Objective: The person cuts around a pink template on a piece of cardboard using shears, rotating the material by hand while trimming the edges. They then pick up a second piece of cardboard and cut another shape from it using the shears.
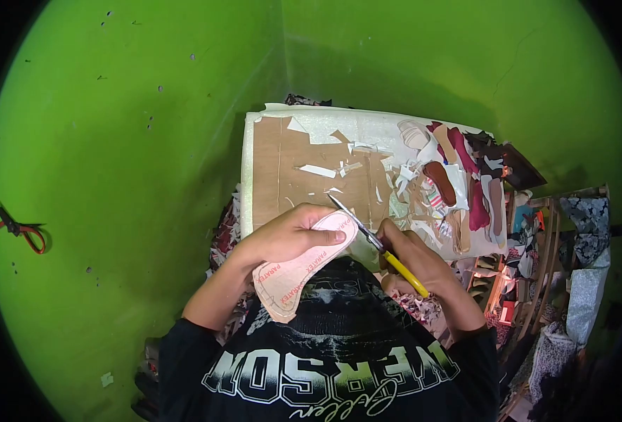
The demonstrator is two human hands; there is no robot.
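Note:
In my left hand [300,235] is a pale sole-shaped piece [304,264] with red PARATEX lettering and a drawn outline; the thumb presses on its face and the fingers are behind it. My right hand [418,259] is wrapped round yellow-handled scissors [402,271], whose metal blades point up and left. The blades lie along the upper right edge of the piece, near its rounded end. Whether they touch it or are parted is too small to tell. Both hands are above the near edge of the work surface.
Brown cardboard [311,169] with white scraps covers the left of the white work surface [248,190]. Dark red pieces [478,204] and a brown sole shape [439,183] lie at its right. A rack [553,260] with materials stands at the right. Red-handled cutters [17,228] hang on the green wall.

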